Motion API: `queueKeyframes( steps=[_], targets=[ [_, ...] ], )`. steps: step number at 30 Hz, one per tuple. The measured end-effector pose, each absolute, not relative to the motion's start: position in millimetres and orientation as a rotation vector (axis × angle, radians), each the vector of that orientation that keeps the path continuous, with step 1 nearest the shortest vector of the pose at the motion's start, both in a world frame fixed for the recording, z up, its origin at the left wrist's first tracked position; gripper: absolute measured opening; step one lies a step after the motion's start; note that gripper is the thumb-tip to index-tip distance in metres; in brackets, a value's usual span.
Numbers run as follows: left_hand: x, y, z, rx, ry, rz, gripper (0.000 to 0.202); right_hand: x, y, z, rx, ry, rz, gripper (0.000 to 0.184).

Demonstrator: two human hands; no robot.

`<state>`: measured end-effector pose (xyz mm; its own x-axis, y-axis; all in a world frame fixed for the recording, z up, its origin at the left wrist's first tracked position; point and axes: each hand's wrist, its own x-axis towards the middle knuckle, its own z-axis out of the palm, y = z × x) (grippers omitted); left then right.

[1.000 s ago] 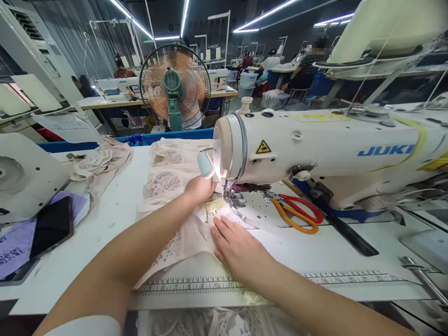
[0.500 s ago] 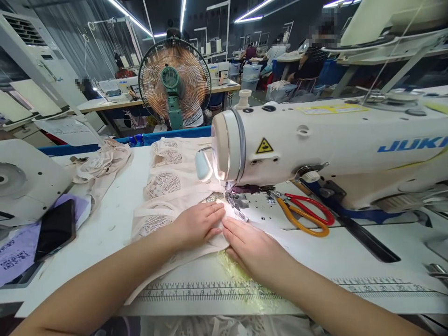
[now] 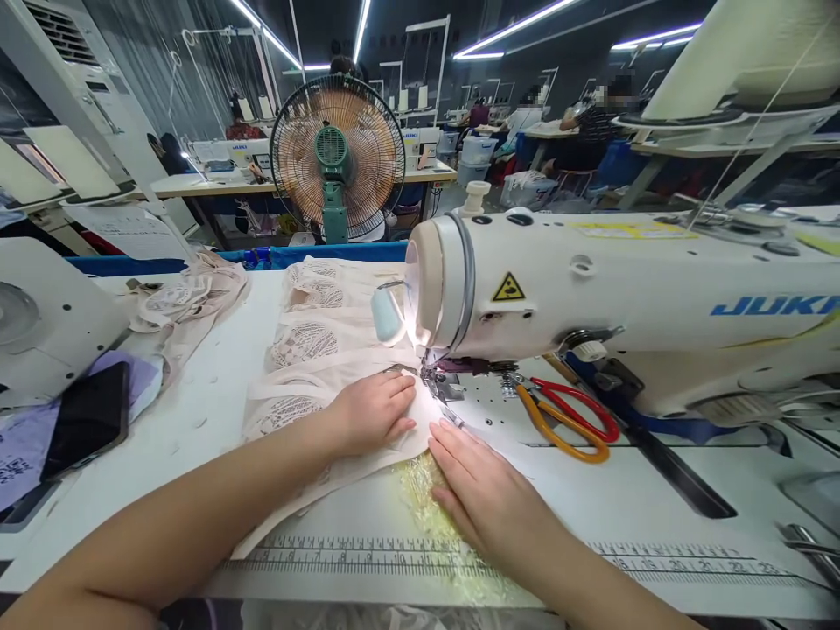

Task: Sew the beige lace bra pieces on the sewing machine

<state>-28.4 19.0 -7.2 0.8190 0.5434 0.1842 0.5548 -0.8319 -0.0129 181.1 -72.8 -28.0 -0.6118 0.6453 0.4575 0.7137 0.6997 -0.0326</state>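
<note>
Pale beige lace fabric [image 3: 305,343] lies in a row of joined pieces, running under the needle area of a white sewing machine [image 3: 525,297]. My left hand [image 3: 375,411] rests on the fabric just left of the presser foot [image 3: 434,378], fingers laid flat and thumb apart. My right hand [image 3: 482,481] lies with its fingers stretched out, fingertips touching the fabric's right edge in front of the foot. Yellow lace [image 3: 420,503] comes out from below the fabric and passes partly beneath my right hand. Neither hand grips anything; the palms are hidden.
Scissors with red and orange handles [image 3: 568,420] lie right of the needle, near a black lever [image 3: 682,472]. A ruler strip [image 3: 341,556] runs along the table's front. A phone [image 3: 88,424] and a crumpled fabric bundle [image 3: 197,293] are at left. Behind stands a fan [image 3: 338,157].
My right hand has slid slightly right and toward me, opening a gap between my hands. My left hand has shifted a little left. More yellow lace shows, and the view has shifted slightly.
</note>
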Motion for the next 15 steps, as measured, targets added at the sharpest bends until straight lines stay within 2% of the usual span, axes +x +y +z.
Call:
queueKeyframes(
  steps=[15],
  targets=[
    [-29.4, 26.1, -3.2, -2.965, -0.836, -0.27, 0.044, 182.2, -73.3, -27.7, -1.064, -2.472, -0.198, 0.037]
  ],
)
